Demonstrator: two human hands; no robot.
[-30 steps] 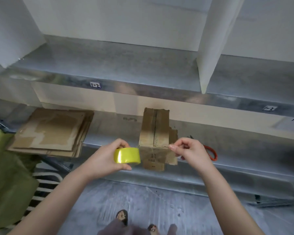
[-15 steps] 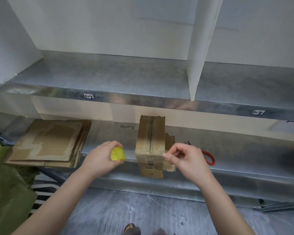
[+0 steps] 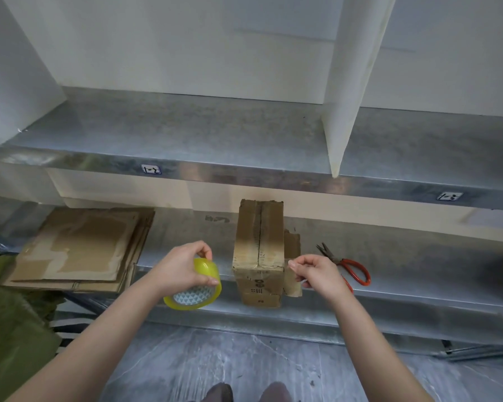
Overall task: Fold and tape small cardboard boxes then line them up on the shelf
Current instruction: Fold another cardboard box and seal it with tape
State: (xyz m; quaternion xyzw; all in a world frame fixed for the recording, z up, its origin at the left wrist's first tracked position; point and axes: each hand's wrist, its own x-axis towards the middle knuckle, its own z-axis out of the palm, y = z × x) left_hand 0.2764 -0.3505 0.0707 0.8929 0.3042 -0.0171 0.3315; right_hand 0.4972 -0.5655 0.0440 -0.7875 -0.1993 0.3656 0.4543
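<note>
Lower centre-left, your left hand point(image 3: 180, 271) curls round the yellow tape roll point(image 3: 193, 288); mid-frame the box point(image 3: 259, 250) stands at the shelf point(image 3: 389, 256) edge; your right hand point(image 3: 317, 274) pinches what looks like the tape end point(image 3: 302, 281). Stretch it taut, centre it over the seam point(image 3: 260, 236), press down. The shelf tags point(image 3: 150, 169) and box print point(image 3: 257, 285) are unreadably small

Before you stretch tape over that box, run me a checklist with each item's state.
1. Roll gripped in left hand: ok.
2. Tape end pinched by right hand: cannot tell; the fingers are pinched together, but clear tape does not show.
3. Box top flaps meeting at the seam: ok.
4. Side flap flat against the box: not ok; it juts out on the right.
5. Scissors at hand on the shelf: ok, beside the right hand.
</note>
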